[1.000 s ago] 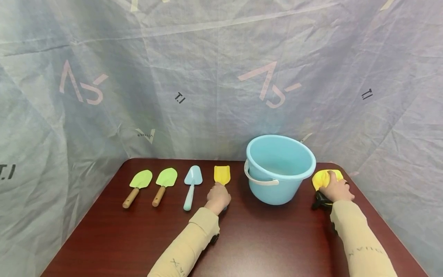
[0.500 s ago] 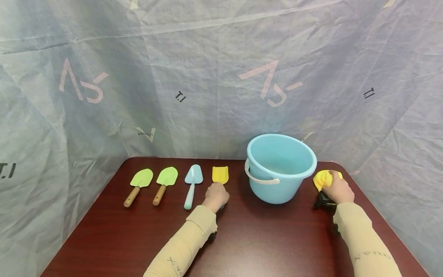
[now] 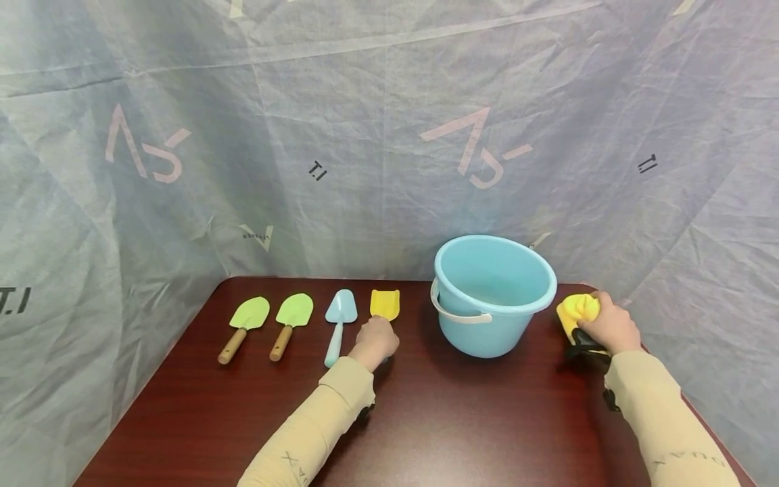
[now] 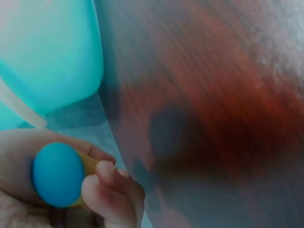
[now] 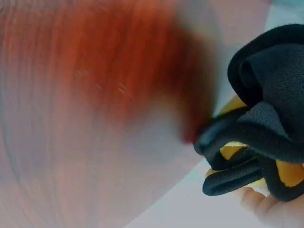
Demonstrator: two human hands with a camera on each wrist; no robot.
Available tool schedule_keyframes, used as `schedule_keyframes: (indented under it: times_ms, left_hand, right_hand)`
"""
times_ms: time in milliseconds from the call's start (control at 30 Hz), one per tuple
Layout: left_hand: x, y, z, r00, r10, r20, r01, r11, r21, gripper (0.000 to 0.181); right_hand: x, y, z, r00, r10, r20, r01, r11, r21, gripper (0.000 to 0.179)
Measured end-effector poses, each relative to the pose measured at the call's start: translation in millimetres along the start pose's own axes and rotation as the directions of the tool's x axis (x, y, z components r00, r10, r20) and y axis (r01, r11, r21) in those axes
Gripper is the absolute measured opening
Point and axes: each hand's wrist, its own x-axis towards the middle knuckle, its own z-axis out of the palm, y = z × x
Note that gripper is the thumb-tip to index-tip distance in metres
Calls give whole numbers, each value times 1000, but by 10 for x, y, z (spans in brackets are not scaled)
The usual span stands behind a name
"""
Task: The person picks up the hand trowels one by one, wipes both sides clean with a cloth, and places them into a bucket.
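My left hand [image 3: 374,341] grips the handle of a toy shovel with a yellow blade [image 3: 385,305], left of the bucket. In the left wrist view the handle's round blue end [image 4: 58,175] sticks out of the curled fingers. At the table's right side my right hand [image 3: 613,325] holds yellow gloves [image 3: 577,311] by their bunched upper part. Their black cuffs [image 5: 280,95] hang toward the near side, with folded openings and yellow fabric between. Whether it is one glove or two is hard to tell.
A light blue bucket [image 3: 483,338] with a white handle [image 3: 459,318] stands between the hands. Left of the shovel lie a light blue trowel [image 3: 341,308] and two green trowels [image 3: 295,310] with wooden handles. A grey sheet [image 3: 365,135] hangs behind the dark red table [image 3: 462,419].
My left hand has shifted slightly left with the shovel. The right hand has moved right and pulled the gloves along, changing their fold. The bucket and other trowels have stayed put.
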Motion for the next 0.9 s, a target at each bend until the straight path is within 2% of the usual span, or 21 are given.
schedule_keyframes:
  times_ms: [67,133,300,600,733,900]
  left_hand:
    - [-7,10,-24,1000,13,-1,-13,1000,14,37]
    - [-16,24,-47,1000,23,-4,-23,999,36,41]
    - [-65,59,-123,999,44,-29,-41,995,94,40]
    - [-188,115,-287,990,110,-93,-89,975,203,37]
    - [-228,116,-365,981,151,-126,-116,962,247,35]
    - [-290,75,-493,958,225,-178,-167,942,292,27]
  right_hand:
    - [8,-160,-231,998,0,67,1,1000,-9,69]
    - [13,-220,-340,998,-8,66,9,1000,-7,68]
    - [21,-274,-459,998,-54,-25,54,999,0,61]
    - [30,-503,-788,994,-97,-46,97,995,-9,61]
    - [30,-625,-921,986,-144,-85,143,989,-25,59]
    - [3,-814,-1090,971,-202,-131,199,979,-38,56]
